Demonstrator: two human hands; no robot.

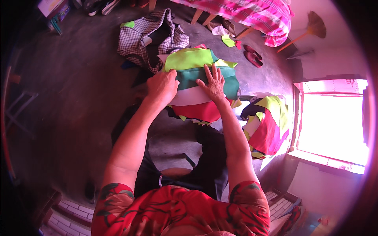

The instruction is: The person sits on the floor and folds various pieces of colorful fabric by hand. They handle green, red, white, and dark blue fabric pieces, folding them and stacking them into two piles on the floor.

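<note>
In front of me lies a pile of fabric pieces in yellow-green, teal, pale pink and red. My left hand [162,87] is closed at the pile's left side, its fingers pinching the edge of the teal fabric piece [188,78]. My right hand [214,83] rests on the same piece with its fingers spread and nothing gripped. Beyond both hands a yellow-green fabric piece [189,59] overlaps the teal one. On the side nearer me, a pale pink piece [191,95] and a red piece [199,112] show. What supports the pile is hidden.
A checked cloth [134,41] lies crumpled beyond the pile. To the right, near a bright window [330,122], sits another heap of coloured fabric [271,122]. Dark red shoes [252,56] and a broom [315,27] are at the far right, beside a pink-covered bed [252,13].
</note>
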